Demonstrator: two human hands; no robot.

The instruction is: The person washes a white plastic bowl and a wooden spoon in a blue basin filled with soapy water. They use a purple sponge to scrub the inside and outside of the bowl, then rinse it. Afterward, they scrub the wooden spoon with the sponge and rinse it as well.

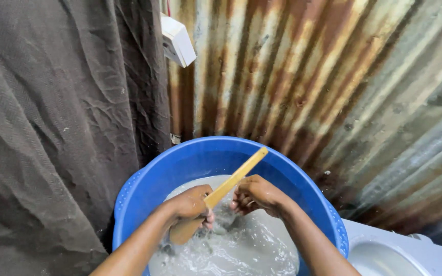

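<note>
Wooden spatula (pixel 224 188), just one, is slanting over the single blue basin (pixel 144 189) of soapy water; left hand (pixel 193 204) is clamping it, right hand (pixel 256 197) is curling beside it.

Informal home washing corner, likely a shack: rusty corrugated metal wall (pixel 333 87), dark cloth curtain (pixel 62 117) hung at left, white electrical box (pixel 177 41) on wall, blue plastic basin (pixel 211 158) of soapy water, grey plastic container (pixel 400 253) beside it.

Left hand (pixel 193 204) gripped a wooden spatula (pixel 221 191), right hand (pixel 254 197) beside it, over cloudy water (pixel 251 250) in a blue basin (pixel 200 156), rusty corrugated wall (pixel 308 76) behind.
</note>
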